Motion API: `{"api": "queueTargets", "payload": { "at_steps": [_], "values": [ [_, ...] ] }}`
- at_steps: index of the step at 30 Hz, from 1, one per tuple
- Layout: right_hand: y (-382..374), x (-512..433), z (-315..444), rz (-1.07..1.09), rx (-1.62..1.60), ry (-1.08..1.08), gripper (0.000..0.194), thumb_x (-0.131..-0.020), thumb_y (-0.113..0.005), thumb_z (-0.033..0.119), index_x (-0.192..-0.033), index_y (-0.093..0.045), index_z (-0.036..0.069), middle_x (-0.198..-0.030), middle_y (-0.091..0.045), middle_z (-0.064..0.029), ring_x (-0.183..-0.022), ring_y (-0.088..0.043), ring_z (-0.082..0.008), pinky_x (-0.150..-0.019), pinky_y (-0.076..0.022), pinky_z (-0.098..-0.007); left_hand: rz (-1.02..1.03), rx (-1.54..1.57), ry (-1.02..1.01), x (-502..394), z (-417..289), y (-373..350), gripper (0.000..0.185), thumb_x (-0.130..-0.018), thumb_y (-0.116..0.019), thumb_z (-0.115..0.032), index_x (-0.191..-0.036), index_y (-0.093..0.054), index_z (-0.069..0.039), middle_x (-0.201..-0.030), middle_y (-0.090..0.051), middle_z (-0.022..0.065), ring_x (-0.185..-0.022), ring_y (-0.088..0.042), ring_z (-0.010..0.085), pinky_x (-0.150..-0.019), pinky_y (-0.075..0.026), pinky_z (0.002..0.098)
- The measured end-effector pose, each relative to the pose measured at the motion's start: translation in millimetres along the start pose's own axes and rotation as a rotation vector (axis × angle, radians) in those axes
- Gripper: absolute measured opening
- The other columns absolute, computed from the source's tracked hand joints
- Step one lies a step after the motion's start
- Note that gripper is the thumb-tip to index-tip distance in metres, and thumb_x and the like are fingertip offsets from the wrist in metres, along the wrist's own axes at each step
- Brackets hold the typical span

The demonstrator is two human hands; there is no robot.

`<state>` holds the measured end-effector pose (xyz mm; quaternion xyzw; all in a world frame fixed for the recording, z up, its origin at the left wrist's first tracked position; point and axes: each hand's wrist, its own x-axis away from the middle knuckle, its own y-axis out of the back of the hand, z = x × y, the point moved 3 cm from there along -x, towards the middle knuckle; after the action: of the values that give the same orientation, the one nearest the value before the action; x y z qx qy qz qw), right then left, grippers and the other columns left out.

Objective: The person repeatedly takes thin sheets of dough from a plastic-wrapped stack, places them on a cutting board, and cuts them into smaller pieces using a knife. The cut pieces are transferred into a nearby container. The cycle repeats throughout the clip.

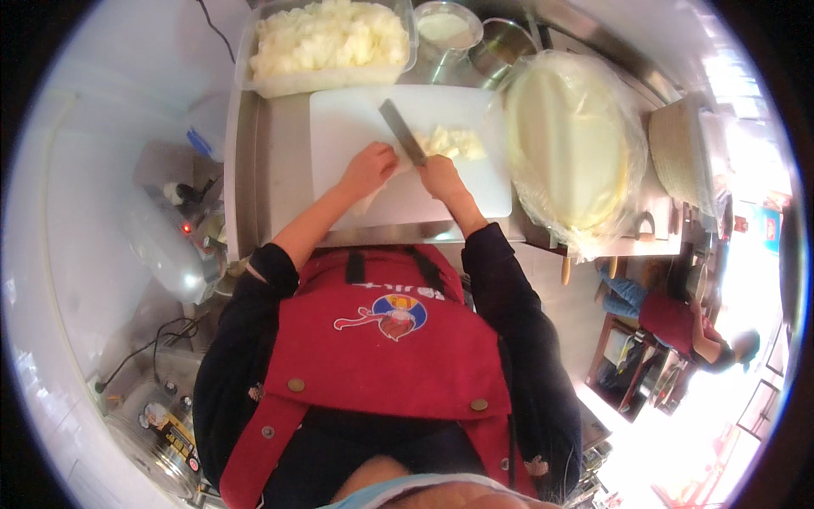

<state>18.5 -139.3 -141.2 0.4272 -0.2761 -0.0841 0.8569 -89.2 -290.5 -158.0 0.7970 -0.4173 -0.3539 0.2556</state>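
My right hand (441,178) grips the handle of a kitchen knife (402,130) with a broad metal blade, angled up and to the left over a white cutting board (483,197). Under the curled fingers of my left hand (372,167) lies a pale strip of food (365,202), perhaps dough or a vegetable. It pokes out below the hand, and the rest is hidden. The blade stands just right of those fingers. Beyond it, a small heap of cut pale pieces (455,143) rests on the board.
Behind the board stand a clear plastic tub (254,86) full of pale pieces, a lidded clear container (448,28) and a metal pot (505,48). To the right is a large round pale thing wrapped in plastic film (566,146). Another person (674,318) works farther right.
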Motion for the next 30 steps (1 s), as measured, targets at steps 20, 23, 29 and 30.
{"api": "queueTargets", "payload": {
  "at_steps": [20,23,29,30],
  "values": [
    [-29.1,16.5,5.9,-0.076,0.156,0.183,0.023,-0.089,-0.057,0.016,-0.078,-0.066,-0.003,-0.083,-0.065,-0.0284,-0.085,-0.064,-0.047,-0.075,-0.052,-0.0523,-0.028,0.024,0.102,6.0,-15.5,13.3,0.01,-0.08,-0.067,-0.01,-0.088,-0.067,-0.004,-0.095,-0.063,0.0123,-0.095,-0.058,0.0322,-0.081,-0.051,0.0403],
    [-24.6,-1.7,15.7,-0.174,0.028,0.269,0.019,-0.084,-0.058,0.013,-0.08,-0.065,-0.003,-0.082,-0.065,-0.0274,-0.082,-0.065,-0.0458,-0.074,-0.0524,-0.0524,0.014,0.006,0.048,13.2,-5.8,11.1,0.011,-0.08,-0.067,-0.01,-0.089,-0.066,-0.003,-0.096,-0.063,0.0129,-0.095,-0.058,0.033,-0.081,-0.051,0.0407],
    [-8.4,52.0,21.6,-0.006,0.126,0.197,0.021,-0.087,-0.056,0.016,-0.081,-0.064,-0.003,-0.08,-0.066,-0.0252,-0.078,-0.065,-0.0445,-0.072,-0.0504,-0.0535,-0.101,-0.049,0.081,31.5,-6.3,26.4,0.013,-0.081,-0.066,-0.013,-0.087,-0.066,-0.002,-0.094,-0.063,0.0141,-0.095,-0.058,0.0335,-0.082,-0.05,0.042],
    [-8.7,59.6,15.9,0.017,0.193,0.196,0.023,-0.089,-0.055,0.017,-0.08,-0.064,-0.003,-0.079,-0.066,-0.0261,-0.08,-0.065,-0.0438,-0.074,-0.0499,-0.0536,-0.068,-0.097,0.102,34.1,-2.6,20.1,0.012,-0.081,-0.065,-0.013,-0.086,-0.066,-0.002,-0.092,-0.063,0.0142,-0.095,-0.058,0.0335,-0.082,-0.049,0.0424]
  ]
}}
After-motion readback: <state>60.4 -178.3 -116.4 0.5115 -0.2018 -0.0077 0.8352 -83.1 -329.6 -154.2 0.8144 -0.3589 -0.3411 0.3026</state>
